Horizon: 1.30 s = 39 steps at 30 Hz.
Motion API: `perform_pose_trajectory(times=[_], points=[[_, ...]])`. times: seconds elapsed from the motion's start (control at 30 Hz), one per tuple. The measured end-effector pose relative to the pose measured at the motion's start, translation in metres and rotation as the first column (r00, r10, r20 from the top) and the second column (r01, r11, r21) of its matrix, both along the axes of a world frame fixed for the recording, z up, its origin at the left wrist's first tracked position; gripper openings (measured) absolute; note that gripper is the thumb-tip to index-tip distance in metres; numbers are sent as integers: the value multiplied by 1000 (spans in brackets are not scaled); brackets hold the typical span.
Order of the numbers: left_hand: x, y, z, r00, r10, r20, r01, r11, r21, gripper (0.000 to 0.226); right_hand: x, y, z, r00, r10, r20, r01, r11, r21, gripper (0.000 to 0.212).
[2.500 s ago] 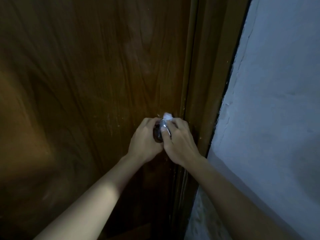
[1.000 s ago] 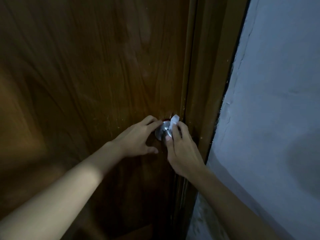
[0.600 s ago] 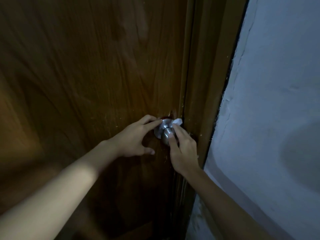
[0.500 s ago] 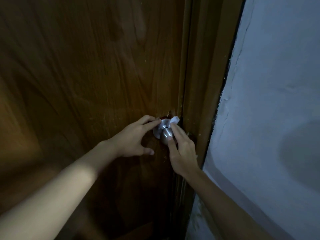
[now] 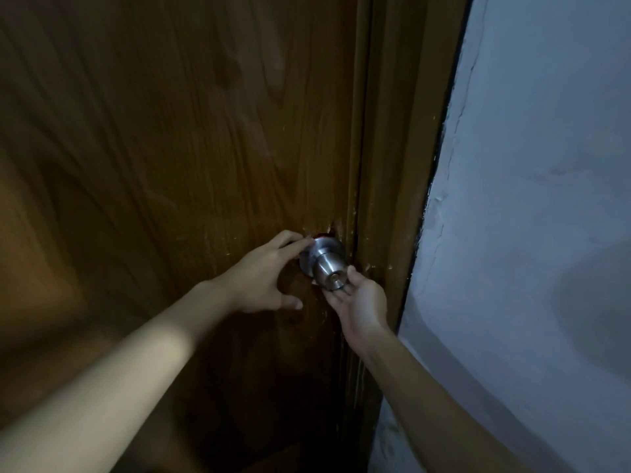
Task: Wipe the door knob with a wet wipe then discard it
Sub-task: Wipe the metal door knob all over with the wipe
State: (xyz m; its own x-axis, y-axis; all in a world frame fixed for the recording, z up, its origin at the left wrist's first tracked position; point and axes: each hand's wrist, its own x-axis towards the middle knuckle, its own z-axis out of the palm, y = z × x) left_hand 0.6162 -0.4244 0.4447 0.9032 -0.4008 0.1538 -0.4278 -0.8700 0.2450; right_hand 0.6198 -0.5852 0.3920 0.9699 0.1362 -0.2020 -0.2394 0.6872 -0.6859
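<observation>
Door knob (image 5: pixel 328 268), silver metal, near the wooden door's (image 5: pixel 177 148) right edge beside the frame (image 5: pixel 403 165). Right hand (image 5: pixel 358 298) cupped loosely beneath the knob, fingers touching its underside; wipe hidden. Left hand (image 5: pixel 263 278) spread at the knob's left, fingertips on its base plate, gripping nothing.

Dim, soft frame (edges perhaps slightly bowed).
</observation>
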Motion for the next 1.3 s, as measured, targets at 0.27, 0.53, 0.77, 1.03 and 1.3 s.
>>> perform_pose_trajectory(times=[0.27,0.53,0.77,1.03,1.3], points=[[2,1,0,1000,-9,-20,8,1000,-15,102,6,3,-4,566,242,789,640,475,-604,37],[3,1,1,999,-3,-38,4,1000,19,101,3,2,-8,898,15,439,314,677,-666,25],[4,3,-3,999,-19,-26,19,1000,-20,103,6,-3,3,976,218,2,-216,970,114,41],[-20,-4,-27,977,135,164,-60,916,-397,69,9,6,21,949,271,-162,-192,902,387,41],[-41,-23,-95,967,57,250,-25,991,-130,96,17,4,18,907,377,-188,-349,922,168,62]])
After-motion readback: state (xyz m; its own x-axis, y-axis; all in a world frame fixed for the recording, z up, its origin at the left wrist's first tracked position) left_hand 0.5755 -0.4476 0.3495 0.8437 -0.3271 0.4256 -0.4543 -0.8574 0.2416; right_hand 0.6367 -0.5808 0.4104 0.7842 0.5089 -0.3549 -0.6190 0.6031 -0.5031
